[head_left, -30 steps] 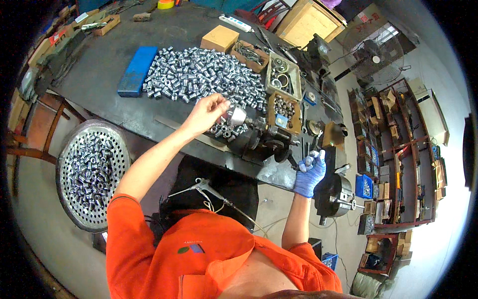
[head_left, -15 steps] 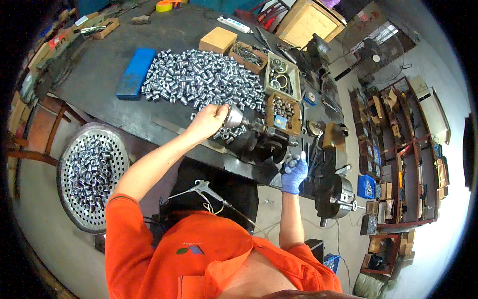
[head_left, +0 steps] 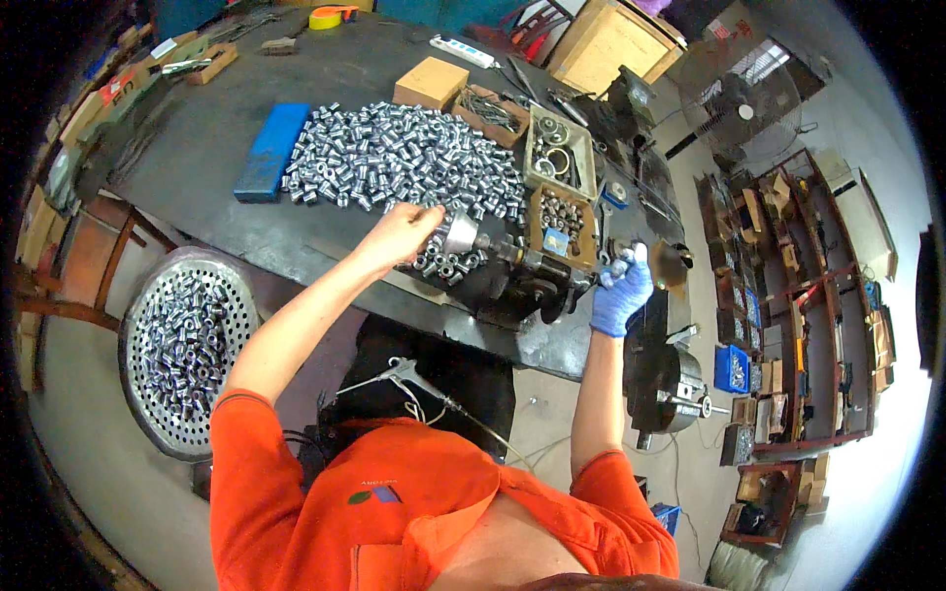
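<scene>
My bare left hand (head_left: 399, 234) is closed, its fingertips pinched at the open face of a silver cone-shaped chuck (head_left: 460, 236). What sits between them is too small to make out. The chuck is on the left end of a dark bench-mounted spindle fixture (head_left: 532, 281). At the fixture's right end, my right hand (head_left: 623, 293) in a blue knit glove has its fingers curled; whatever they grip is hidden. Behind the chuck spreads a big heap of shiny metal bushings (head_left: 404, 153), with a few more bushings (head_left: 448, 266) just below the chuck.
At left stands a perforated metal bowl (head_left: 243, 286) holding more bushings. A blue box (head_left: 271, 153), a cardboard box (head_left: 431, 81), a parts tray (head_left: 588, 158) and a wooden box of small parts (head_left: 588, 241) surround the heap. An air blow gun (head_left: 404, 372) lies below the bench edge.
My right hand has moved away from me and to the right, from below the fixture to beside its right end. My left hand has shifted slightly left, off the chuck's side toward its face.
</scene>
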A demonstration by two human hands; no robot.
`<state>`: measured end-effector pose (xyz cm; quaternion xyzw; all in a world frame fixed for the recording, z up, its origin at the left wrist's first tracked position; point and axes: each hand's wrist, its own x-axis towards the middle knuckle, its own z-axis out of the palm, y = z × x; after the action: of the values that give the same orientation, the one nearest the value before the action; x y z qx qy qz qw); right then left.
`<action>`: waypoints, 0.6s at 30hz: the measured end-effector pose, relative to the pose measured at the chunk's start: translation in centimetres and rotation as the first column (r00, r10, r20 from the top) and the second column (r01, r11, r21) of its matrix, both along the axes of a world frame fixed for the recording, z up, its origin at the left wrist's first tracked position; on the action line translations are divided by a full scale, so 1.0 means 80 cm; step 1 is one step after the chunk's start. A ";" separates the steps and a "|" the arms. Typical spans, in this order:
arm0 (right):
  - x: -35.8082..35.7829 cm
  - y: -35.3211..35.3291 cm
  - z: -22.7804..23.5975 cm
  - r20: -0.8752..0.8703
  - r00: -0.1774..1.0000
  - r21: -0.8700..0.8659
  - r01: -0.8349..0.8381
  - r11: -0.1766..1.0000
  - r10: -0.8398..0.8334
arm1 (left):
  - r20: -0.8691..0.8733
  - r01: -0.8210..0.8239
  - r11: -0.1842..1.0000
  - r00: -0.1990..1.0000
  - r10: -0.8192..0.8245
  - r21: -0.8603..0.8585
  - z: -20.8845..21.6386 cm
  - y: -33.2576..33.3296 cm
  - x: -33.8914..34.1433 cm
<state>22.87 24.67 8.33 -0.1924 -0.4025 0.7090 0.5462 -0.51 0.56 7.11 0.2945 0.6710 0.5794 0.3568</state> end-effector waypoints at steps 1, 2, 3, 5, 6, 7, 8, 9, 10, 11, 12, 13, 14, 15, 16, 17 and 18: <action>0.004 -0.025 0.016 0.015 0.999 0.033 0.049 0.998 -0.049 | 0.062 -0.005 1.000 0.998 0.004 0.019 0.005 -0.004 0.002; 0.016 -0.042 0.026 -0.052 0.998 -0.031 -0.034 0.999 0.033 | 0.086 0.008 0.999 0.996 -0.011 0.033 0.004 -0.007 0.001; 0.029 -0.054 0.023 -0.034 0.999 0.004 -0.005 1.000 0.006 | 0.110 0.025 0.998 0.993 -0.031 0.049 0.003 -0.008 -0.001; 0.050 -0.071 0.006 -0.007 0.998 0.030 -0.057 0.998 0.058 | 0.122 0.033 0.998 0.992 -0.039 0.053 0.003 -0.009 -0.004; 0.064 -0.068 -0.017 0.002 0.995 0.004 -0.104 0.995 0.104 | 0.128 0.040 0.998 0.991 -0.047 0.057 0.003 -0.009 -0.005; 0.070 -0.070 -0.028 0.010 0.988 -0.024 -0.154 0.988 0.155 | 0.142 0.019 0.998 0.989 -0.026 0.052 0.001 -0.011 -0.007; 0.073 -0.076 -0.039 0.065 0.994 -0.086 -0.087 0.992 0.092 | 0.157 -0.006 0.999 0.988 -0.001 0.046 -0.002 -0.015 -0.010; 0.074 -0.073 -0.056 0.083 0.991 -0.149 -0.090 0.985 0.103 | 0.167 -0.033 0.999 0.986 0.026 0.042 -0.006 -0.021 -0.014; 0.070 -0.066 -0.072 0.086 0.993 -0.231 -0.059 0.971 0.081 | 0.170 -0.078 0.997 0.983 0.072 0.027 -0.009 -0.030 -0.018; 0.065 -0.060 -0.085 0.093 0.994 -0.311 -0.030 0.950 0.062 | 0.120 -0.086 0.996 0.989 0.085 0.000 -0.016 -0.045 -0.027; 0.054 -0.054 -0.093 0.163 0.984 -0.300 -0.021 0.954 0.073 | 0.095 -0.130 0.991 0.987 0.131 -0.016 -0.023 -0.066 -0.034; 0.043 -0.042 -0.100 0.308 0.951 -0.320 0.064 0.945 0.040 | 0.064 -0.171 0.985 0.983 0.173 -0.033 -0.026 -0.090 -0.040; 0.030 -0.016 -0.123 0.326 0.945 -0.235 0.108 0.966 -0.026 | 0.015 -0.234 0.971 0.972 0.235 -0.057 -0.027 -0.115 -0.045; 0.016 0.009 -0.140 0.339 0.936 -0.148 0.151 0.977 -0.093 | -0.036 -0.297 0.952 0.955 0.295 -0.077 -0.030 -0.142 -0.051; -0.002 0.010 -0.121 0.410 0.896 -0.014 0.190 0.982 -0.168 | -0.011 -0.394 0.913 0.919 0.395 -0.106 -0.039 -0.177 -0.057; -0.017 0.008 -0.097 0.465 0.847 0.127 0.225 0.966 -0.258 | 0.013 -0.477 0.869 0.876 0.483 -0.133 -0.047 -0.211 -0.064; -0.020 0.032 -0.090 0.403 0.896 0.038 0.191 0.981 -0.190 | -0.102 -0.545 0.819 0.838 0.536 -0.178 -0.055 -0.241 -0.072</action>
<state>21.29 27.25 1.15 -0.3738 -0.4850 0.5976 0.5175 -6.29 -18.74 2.73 0.0683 0.7899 0.5792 0.1898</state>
